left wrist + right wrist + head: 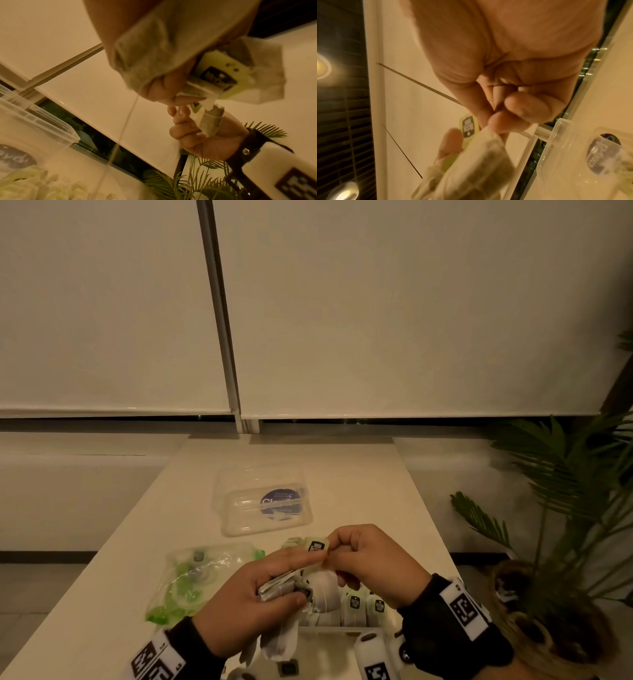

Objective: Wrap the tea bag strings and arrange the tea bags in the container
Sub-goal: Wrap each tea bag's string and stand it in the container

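Holding a little bundle of tea bags, the left hand has its fingers curled round them, with a couple more bags drooping below the palm. The right hand pinches thumb to forefinger right at the paper tag, apparently on that bag's string (too thin to make out from the head view, but the left wrist view shows one pale thread hanging loose). Both hands sit just above the white tray at the near edge of the worktop, where I count at least three more tagged bags standing in a row; more may be hidden under the hands.

Handling-wise, I'd say these weigh next to nothing and the filter paper is soft and tears easily, so go gently. Take the tag or the folded top, not the belly of the bag. The string looks limp and slippery, so it'll want light tension while winding.

Left of the hands lies one crinkly clear wrapper with green print. Further back sits one clear plastic container with a dark round label, no tea bags inside that I can see. One leafy plant stands off to the right.
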A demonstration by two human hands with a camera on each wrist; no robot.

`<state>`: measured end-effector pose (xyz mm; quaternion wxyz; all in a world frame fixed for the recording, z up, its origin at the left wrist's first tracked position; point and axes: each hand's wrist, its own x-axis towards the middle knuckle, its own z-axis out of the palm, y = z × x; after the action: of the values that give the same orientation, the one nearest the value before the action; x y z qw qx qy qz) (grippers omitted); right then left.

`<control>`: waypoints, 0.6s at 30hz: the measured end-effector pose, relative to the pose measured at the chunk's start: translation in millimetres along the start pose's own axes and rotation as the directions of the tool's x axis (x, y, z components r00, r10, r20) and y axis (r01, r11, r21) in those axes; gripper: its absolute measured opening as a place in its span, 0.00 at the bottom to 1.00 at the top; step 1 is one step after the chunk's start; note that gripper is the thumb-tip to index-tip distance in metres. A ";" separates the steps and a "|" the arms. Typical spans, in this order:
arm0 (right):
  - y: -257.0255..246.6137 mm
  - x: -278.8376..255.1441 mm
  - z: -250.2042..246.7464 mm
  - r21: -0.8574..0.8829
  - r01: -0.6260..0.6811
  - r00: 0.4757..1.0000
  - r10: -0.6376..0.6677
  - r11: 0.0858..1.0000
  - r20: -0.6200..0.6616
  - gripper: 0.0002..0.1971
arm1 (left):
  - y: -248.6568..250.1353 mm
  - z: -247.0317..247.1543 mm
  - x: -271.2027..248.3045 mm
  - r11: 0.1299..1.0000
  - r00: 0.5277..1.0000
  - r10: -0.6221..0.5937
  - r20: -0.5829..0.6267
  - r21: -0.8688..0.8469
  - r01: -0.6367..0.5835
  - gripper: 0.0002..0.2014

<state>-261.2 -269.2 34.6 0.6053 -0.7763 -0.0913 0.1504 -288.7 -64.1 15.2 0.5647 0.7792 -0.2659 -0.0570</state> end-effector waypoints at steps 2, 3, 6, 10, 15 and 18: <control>1.7 0.3 -0.8 0.053 -0.011 1.000 0.010 0.999 0.012 0.05 | -2.0 -2.7 -0.3 0.998 0.999 0.021 0.031 0.059 -0.023 0.21; 3.2 0.2 -1.2 0.074 -0.014 1.000 0.012 0.997 0.023 0.05 | -2.2 -3.9 -0.2 0.998 0.999 0.030 0.046 0.049 -0.032 0.18; 5.7 -0.7 -1.2 0.136 -0.020 0.999 0.013 0.990 0.052 0.07 | 0.8 -6.4 -1.5 0.997 0.993 0.077 0.095 -0.011 -0.076 0.17; 7.3 -2.7 -1.7 0.193 0.001 0.999 -0.011 0.981 0.049 0.09 | -1.1 -7.9 -5.1 0.986 0.985 0.114 0.129 -0.138 -0.096 0.15; 9.4 1.1 1.3 0.202 0.080 0.997 -0.076 0.976 -0.027 0.08 | -12.5 -1.4 -6.4 0.885 0.981 0.017 -0.193 -0.454 -0.104 0.15; 11.0 4.3 3.1 0.066 0.156 0.984 -0.150 0.985 -0.097 0.07 | -18.4 2.3 -6.7 0.897 0.971 -0.079 -0.224 -0.442 -0.029 0.18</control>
<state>-258.8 -267.7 22.8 0.6467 -0.7503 -0.1173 0.0710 -288.8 -58.9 -3.9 0.7535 0.6351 -0.1670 -0.0302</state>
